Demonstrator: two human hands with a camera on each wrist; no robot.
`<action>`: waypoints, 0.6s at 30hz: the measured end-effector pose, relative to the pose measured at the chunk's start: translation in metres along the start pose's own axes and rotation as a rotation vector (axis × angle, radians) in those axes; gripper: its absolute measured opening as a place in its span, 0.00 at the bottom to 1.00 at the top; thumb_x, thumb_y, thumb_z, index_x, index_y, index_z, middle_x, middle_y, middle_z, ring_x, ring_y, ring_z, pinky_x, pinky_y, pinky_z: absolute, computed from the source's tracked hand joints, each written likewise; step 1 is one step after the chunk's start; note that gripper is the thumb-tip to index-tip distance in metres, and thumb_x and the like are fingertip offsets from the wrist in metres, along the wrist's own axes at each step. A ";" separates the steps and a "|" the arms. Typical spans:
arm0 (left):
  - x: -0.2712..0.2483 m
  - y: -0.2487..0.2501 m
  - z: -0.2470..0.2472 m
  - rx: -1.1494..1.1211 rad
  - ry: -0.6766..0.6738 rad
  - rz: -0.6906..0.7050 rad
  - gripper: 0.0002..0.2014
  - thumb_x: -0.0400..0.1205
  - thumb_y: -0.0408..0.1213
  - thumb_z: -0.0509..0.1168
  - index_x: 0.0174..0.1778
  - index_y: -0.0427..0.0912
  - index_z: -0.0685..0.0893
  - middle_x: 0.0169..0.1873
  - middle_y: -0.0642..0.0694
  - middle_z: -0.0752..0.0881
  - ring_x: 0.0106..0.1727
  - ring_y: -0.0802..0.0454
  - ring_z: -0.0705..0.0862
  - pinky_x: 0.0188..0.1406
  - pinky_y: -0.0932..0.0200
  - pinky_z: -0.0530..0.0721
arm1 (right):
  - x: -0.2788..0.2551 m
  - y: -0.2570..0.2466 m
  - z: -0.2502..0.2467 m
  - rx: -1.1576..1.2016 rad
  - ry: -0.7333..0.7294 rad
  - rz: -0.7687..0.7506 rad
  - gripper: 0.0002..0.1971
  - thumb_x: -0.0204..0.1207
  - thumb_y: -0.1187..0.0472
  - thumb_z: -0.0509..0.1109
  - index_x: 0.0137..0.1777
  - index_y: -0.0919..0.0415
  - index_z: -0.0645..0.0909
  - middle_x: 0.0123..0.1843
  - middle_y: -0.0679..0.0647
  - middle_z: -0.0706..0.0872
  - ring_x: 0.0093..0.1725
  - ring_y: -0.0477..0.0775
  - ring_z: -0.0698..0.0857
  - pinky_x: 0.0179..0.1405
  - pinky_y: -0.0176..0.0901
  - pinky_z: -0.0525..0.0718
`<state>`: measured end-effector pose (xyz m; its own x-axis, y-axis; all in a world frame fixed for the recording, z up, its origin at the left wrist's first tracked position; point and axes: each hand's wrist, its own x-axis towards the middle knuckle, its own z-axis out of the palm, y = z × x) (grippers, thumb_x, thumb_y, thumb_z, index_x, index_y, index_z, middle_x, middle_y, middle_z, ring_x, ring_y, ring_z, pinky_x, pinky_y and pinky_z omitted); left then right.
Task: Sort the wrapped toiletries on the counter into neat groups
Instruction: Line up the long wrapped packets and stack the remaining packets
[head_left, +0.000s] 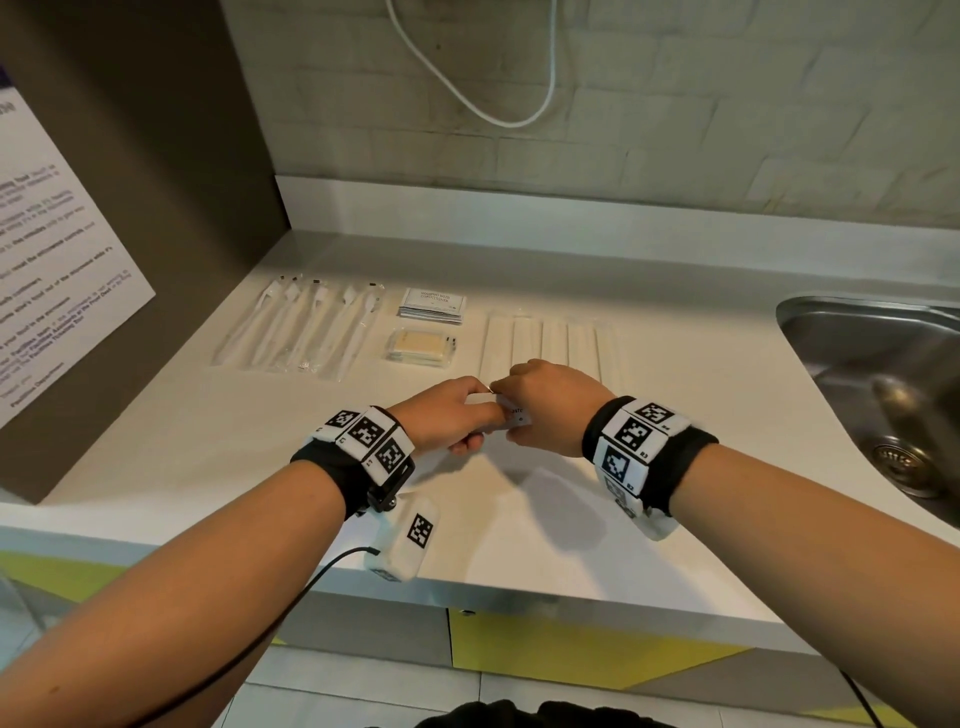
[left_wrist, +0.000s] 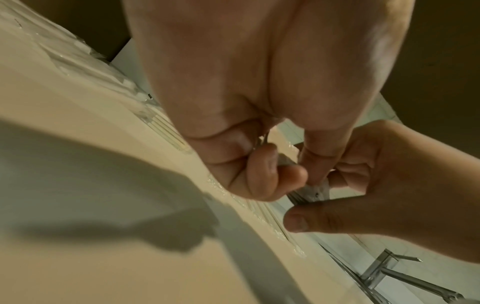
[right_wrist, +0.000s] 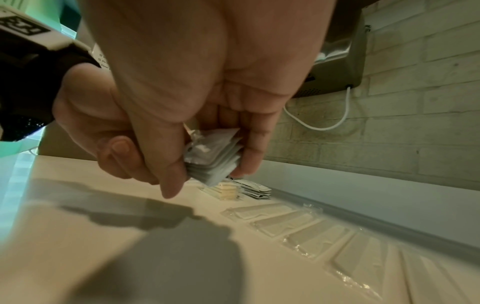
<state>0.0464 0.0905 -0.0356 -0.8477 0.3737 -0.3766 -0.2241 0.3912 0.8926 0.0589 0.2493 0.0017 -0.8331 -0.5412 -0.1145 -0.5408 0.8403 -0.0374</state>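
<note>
Both hands meet above the middle of the counter and hold one small stack of white sachets. My left hand pinches the stack's left end. My right hand grips its right end, with thumb and fingers round the sachets. The stack hangs a little above the counter. Behind it lie a row of wrapped toothbrushes, a pile of shampoo sachets, wrapped soaps and a row of long white packets.
A steel sink is sunk into the counter at the right, with its tap showing in the left wrist view. A brown cabinet side with a printed notice stands at the left. A white cable hangs on the brick wall.
</note>
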 end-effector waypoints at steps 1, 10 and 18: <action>0.001 0.000 0.000 -0.002 0.006 0.001 0.18 0.80 0.43 0.72 0.61 0.39 0.77 0.29 0.47 0.78 0.26 0.56 0.74 0.23 0.64 0.68 | 0.001 0.000 0.001 -0.012 0.009 0.006 0.14 0.74 0.56 0.68 0.58 0.57 0.82 0.50 0.55 0.83 0.55 0.58 0.81 0.44 0.49 0.83; 0.003 0.003 0.000 0.007 0.013 0.014 0.16 0.82 0.40 0.69 0.62 0.37 0.77 0.29 0.46 0.78 0.26 0.56 0.74 0.23 0.64 0.70 | 0.003 -0.004 0.001 -0.043 0.073 0.009 0.12 0.74 0.59 0.67 0.56 0.58 0.81 0.49 0.54 0.86 0.53 0.58 0.82 0.37 0.44 0.77; -0.006 0.004 -0.001 0.081 0.078 0.059 0.23 0.78 0.48 0.74 0.62 0.38 0.77 0.37 0.42 0.86 0.29 0.55 0.82 0.34 0.59 0.82 | -0.003 -0.002 -0.001 0.012 -0.005 0.077 0.04 0.71 0.60 0.67 0.40 0.53 0.74 0.38 0.52 0.81 0.39 0.58 0.81 0.31 0.42 0.74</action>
<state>0.0507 0.0891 -0.0299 -0.8939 0.3324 -0.3008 -0.1358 0.4387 0.8883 0.0621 0.2491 0.0030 -0.8714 -0.4749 -0.1229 -0.4738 0.8797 -0.0398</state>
